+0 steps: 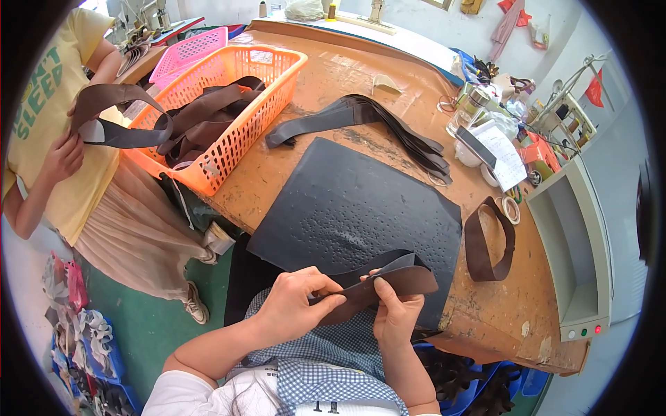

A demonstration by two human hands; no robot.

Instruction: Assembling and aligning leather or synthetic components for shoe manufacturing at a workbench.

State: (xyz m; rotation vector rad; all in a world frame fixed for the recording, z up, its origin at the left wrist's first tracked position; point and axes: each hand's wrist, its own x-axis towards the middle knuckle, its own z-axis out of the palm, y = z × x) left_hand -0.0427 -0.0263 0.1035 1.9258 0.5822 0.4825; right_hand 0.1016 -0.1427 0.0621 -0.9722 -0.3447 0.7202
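Pinching: both hands are holding a dark brown leather-like band (416,279) above the near edge of a pitted black mat (347,201). Its long axis is running roughly left to right between the two sets of fingers, the folded end projecting past the right hand (399,312), which is therefore sitting nearer that end. Left hand (291,298) is gripping the other stretch, thumb and forefinger narrow on the edge; right thumb is pressing on the band from the near side (how the layers are meeting there, cannot tell). Beyond the mat, a bundle of dark strips (392,128) is resting on the surface (499,312). Rightward, a brown loop (475,253) is lying apart, nearer the right hand.
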